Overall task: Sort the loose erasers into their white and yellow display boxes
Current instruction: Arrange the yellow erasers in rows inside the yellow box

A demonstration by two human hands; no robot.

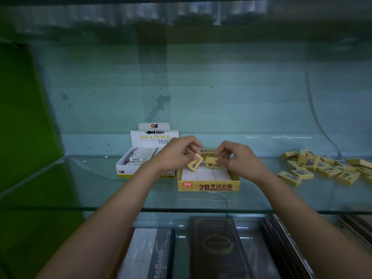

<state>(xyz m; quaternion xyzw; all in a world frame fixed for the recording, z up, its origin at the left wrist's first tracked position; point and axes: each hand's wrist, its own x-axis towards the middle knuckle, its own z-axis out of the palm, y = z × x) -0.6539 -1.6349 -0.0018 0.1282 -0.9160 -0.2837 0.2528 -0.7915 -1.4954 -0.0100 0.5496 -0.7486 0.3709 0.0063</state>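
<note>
- The left hand (177,156) pinches a tilted yellow 2B eraser (194,162) at its fingertips, above the yellow display box (208,187).
- The right hand (239,158) grips a second yellow eraser (213,162), held flat just beside the first (both over the box's rear part).
- The white display box (128,170) sits left of the left fingers.
- The loose eraser pile (322,167) lies well right of the right fingers, on the glass shelf (261,198).

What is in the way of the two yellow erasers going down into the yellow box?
Nothing visible. The left hand holds one yellow eraser and the right hand holds another, both right above the yellow box, whose white floor below them looks bare.
</note>
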